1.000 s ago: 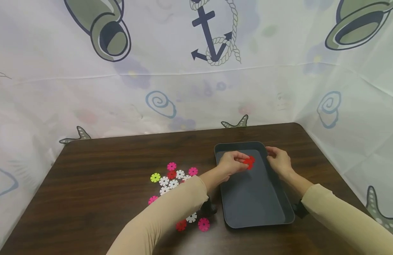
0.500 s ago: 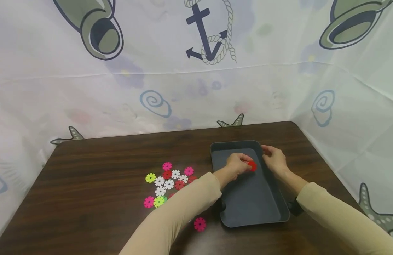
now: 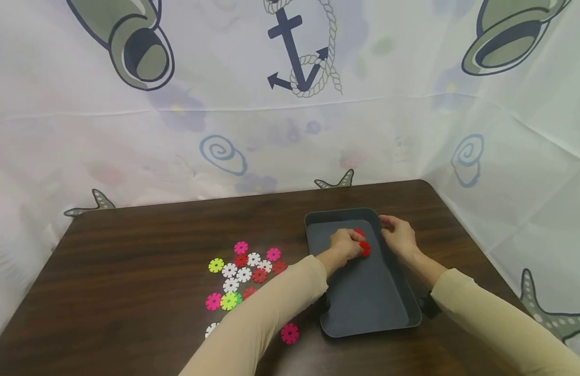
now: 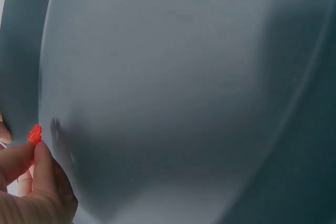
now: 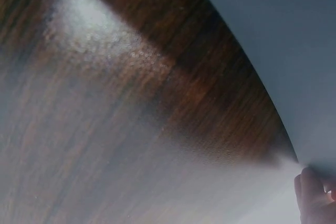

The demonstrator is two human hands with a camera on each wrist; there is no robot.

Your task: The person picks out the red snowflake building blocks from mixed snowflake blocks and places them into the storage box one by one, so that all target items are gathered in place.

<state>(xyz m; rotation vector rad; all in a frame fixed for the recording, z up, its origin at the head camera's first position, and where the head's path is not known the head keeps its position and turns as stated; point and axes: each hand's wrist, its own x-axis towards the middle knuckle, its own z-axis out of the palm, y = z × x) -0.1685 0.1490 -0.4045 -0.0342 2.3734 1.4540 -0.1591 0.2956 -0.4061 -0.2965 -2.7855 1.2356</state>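
While the right hand grips the grey tray near its far right corner, probably to steady it, the left hand pinches 1 red disc above the tray floor, seemingly for fine control, another red piece just beyond.

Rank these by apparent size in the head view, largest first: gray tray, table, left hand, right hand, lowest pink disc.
1. Table
2. Gray tray
3. Left hand and right hand: too alike to rank
4. Lowest pink disc
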